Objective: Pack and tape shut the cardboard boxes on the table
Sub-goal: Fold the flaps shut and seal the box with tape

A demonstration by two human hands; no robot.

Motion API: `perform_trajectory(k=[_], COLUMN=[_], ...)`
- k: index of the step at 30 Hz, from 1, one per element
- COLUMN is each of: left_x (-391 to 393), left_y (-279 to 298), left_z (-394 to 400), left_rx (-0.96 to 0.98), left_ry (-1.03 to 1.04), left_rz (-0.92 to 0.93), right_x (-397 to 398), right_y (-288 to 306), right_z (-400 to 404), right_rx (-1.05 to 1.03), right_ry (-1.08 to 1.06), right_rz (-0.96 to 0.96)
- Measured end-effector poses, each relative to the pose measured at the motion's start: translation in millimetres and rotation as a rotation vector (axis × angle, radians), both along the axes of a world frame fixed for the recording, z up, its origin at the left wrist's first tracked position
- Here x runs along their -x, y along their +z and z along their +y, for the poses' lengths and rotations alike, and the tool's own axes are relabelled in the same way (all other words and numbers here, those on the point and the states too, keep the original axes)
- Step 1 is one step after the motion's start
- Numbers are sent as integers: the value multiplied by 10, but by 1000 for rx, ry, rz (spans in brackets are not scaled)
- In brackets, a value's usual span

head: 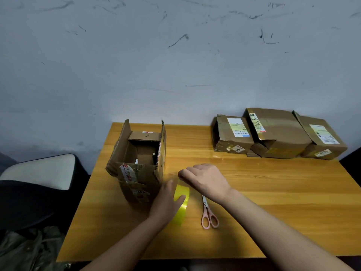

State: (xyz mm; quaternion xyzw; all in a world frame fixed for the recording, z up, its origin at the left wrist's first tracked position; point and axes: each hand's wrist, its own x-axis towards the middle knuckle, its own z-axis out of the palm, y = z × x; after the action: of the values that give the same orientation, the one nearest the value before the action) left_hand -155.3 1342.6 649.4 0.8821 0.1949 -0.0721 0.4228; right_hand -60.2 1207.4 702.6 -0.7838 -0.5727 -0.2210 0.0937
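Fingers (181, 174) curled, tape end indistinct

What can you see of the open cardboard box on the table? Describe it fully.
The open cardboard box stands upright at the table's left, brown and worn. Its long flaps stand up; the far short flap, marked 7, leans inward. Torn labels and tape cover its front. Dark and white items lie inside, unclear. Whether the left hand touches it is unclear.

Wooden table (273, 202) — boxes (277, 133), scissors (209, 214), tape (180, 204).

"7" on open box (145, 136) inner flap
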Motion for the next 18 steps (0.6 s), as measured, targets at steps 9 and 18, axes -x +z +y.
perform_trajectory(k=[9, 18], left_x=[-210, -209], left_y=[501, 554], left_z=[284, 239], left_rx=[-96, -62], left_ry=[-329, -435], left_rz=[-179, -218], right_x=[-53, 35], right_y=[35, 39], right_z=[-10, -126], right_rx=[35, -96], right_ry=[63, -197], right_rz=[-103, 124])
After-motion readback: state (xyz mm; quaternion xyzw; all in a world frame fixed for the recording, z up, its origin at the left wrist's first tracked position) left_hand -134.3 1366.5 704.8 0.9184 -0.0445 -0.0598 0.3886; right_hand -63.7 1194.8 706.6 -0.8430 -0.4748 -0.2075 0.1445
